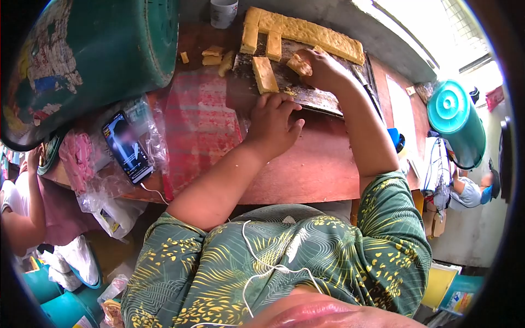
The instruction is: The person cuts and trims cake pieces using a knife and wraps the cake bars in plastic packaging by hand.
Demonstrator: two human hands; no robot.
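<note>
The baked slab (313,33), a long golden strip at the top of the frame, slants down toward the right. Its top is browned and dimpled, its sides paler yellow. Two oblong pieces stick down from its left part, and lower down a separate oblong piece (264,75) lies on the board, smooth-topped with straight edges. All this sits on a worn, dark board (240,82) with flaking patches.

From where I stand, the right hand (324,71) has its fingers closed around a rough, torn-looking chunk (299,65), just below the strip. The left hand (274,118) is open and loosely curled, thumb held apart, its fingertips right at the lower end of the separate piece; I can't tell whether they touch it.

Left of the board are some broken scraps (212,55), with a white cup (223,13) above them. A red plastic sheet (199,123) covers part of the reddish table (306,164). Further left, a lit phone (127,146) rests among clear plastic, below a big green drum (104,65).
</note>
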